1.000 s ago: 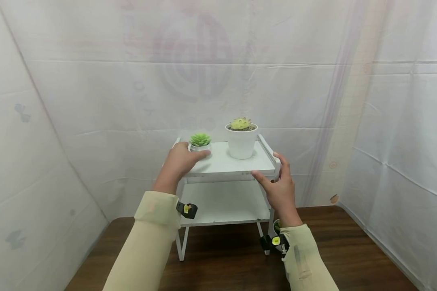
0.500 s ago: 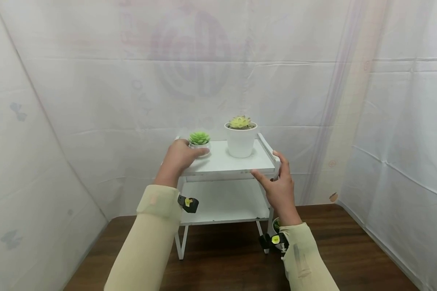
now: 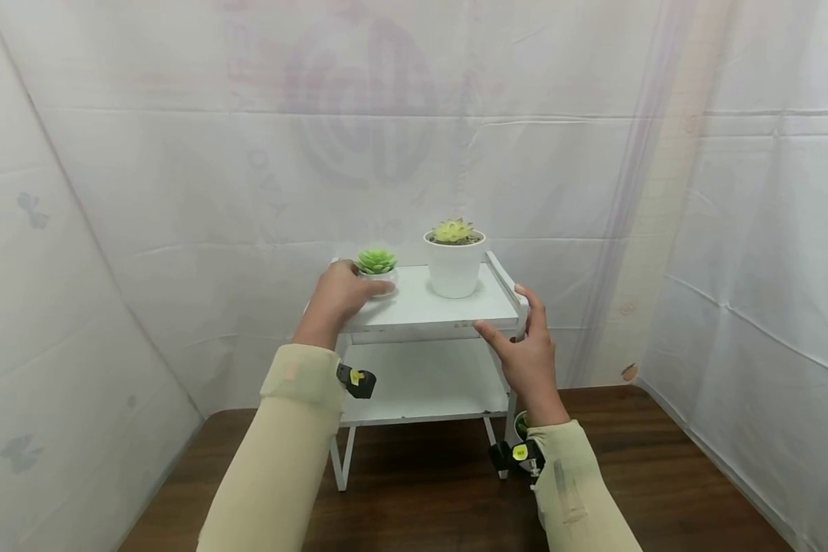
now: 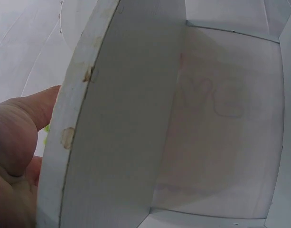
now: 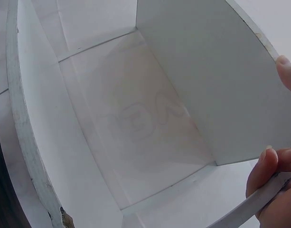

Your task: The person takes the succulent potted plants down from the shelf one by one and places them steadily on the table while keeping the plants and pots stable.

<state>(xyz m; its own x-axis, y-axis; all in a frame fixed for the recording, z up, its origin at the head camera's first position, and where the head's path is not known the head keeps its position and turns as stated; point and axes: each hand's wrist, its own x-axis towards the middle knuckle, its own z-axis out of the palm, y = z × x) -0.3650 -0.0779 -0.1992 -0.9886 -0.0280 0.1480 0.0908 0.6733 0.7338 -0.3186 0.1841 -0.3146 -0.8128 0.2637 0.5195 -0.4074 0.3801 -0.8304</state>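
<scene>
On the left of the white two-tier shelf [image 3: 421, 313] sits a small white pot with a bright green succulent [image 3: 376, 261]. My left hand [image 3: 340, 295] holds this pot, thumb across its front and fingers behind it. To its right stands a larger white pot with a yellow-green succulent [image 3: 454, 268], untouched. My right hand [image 3: 530, 356] grips the shelf's front right corner, thumb at the front edge of the top board. In the right wrist view, curled fingertips [image 5: 265, 171] show around the shelf's frame. The left wrist view shows the board's chipped edge [image 4: 67, 137] beside my hand.
Another potted plant [image 3: 521, 426] stands by the shelf's right leg, partly hidden behind my right wrist. The shelf's lower board [image 3: 421, 379] sits above the dark wooden table [image 3: 414, 514]. White sheeting [image 3: 200, 184] encloses the back and both sides.
The head view has shifted very slightly. Both hands keep their holds, and the pots and shelf stay in nearly the same places.
</scene>
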